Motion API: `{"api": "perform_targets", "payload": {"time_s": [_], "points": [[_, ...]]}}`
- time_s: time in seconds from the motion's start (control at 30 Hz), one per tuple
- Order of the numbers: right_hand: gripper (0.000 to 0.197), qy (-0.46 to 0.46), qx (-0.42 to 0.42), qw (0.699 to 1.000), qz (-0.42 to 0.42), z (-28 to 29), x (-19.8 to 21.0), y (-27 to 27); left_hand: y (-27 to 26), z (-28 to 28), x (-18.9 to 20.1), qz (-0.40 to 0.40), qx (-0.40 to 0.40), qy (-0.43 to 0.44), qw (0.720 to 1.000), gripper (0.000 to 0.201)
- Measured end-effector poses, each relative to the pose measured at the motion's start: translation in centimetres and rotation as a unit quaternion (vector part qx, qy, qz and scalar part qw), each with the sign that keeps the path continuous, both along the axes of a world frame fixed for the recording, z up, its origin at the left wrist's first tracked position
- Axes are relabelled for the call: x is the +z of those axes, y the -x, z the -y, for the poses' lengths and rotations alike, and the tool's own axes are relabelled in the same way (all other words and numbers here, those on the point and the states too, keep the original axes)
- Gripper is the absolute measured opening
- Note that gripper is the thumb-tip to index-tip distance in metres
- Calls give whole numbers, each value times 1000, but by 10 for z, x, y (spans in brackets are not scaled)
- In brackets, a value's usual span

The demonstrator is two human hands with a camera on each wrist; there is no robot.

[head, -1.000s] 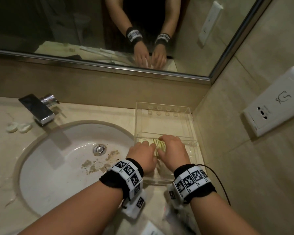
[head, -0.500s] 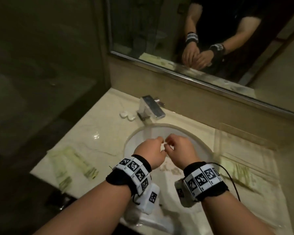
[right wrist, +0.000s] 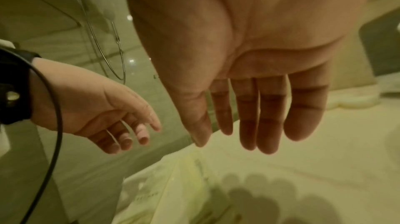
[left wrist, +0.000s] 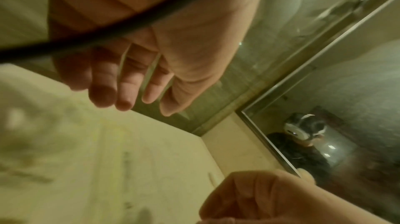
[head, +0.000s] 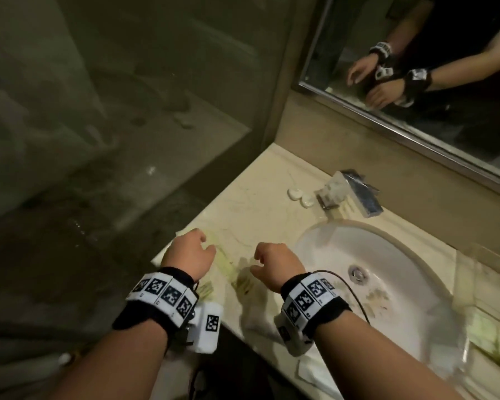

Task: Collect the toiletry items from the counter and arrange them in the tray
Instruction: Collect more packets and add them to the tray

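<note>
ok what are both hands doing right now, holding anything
Left hand: open, holding nothing, above the packets.
Right hand: open, holding nothing.

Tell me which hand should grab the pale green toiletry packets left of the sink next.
Probably the left hand: it hovers open right over the flat pale green toiletry packets at the beige counter's front corner. The right hand, also open, hangs beside them, nearer the white sink.
</note>
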State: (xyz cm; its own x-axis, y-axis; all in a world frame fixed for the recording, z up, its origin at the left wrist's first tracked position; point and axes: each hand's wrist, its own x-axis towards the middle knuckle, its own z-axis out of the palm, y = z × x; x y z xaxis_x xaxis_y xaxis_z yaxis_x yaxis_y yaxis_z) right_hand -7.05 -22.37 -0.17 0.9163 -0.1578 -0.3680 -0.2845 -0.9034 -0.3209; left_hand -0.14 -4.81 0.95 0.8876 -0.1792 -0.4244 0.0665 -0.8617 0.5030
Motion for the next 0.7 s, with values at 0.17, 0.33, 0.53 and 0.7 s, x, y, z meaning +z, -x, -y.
{"api": "perform_targets", "payload": {"time_s": [0.17,0.33,0.53,0.7], "points": [[23,40,-20,998,-51,-41,-34,-18,5,-36,-33,-57,10,-52,997,42],[29,74,-49,995,-48,-55,-52,-23,5,-38,-55,-75,21,-49,996,42],[4,-6,-133,989,-63,-55,-47,-28,0,-28,-63,-92,48,-40,994,43],[12,-126,-213,969,12,-55,-27,-24,1,-18,-61,-95,66,-47,992,39]]}}
